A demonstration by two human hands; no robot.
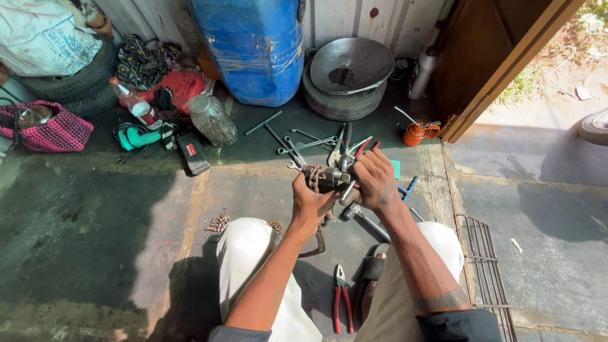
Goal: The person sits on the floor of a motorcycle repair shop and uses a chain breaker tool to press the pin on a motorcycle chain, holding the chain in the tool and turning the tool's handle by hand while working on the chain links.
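My left hand (311, 201) clamps the rusty chain (314, 180); my right hand (373, 180) grips the chain tool (347, 185), mid-pressing; next, steady turning, I judge.

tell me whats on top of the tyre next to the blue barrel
A wide, dented grey metal bowl sits on top of the tyre, beside the blue barrel. The bowl covers the tyre's centre, so whatever lies inside the tyre cannot be seen.
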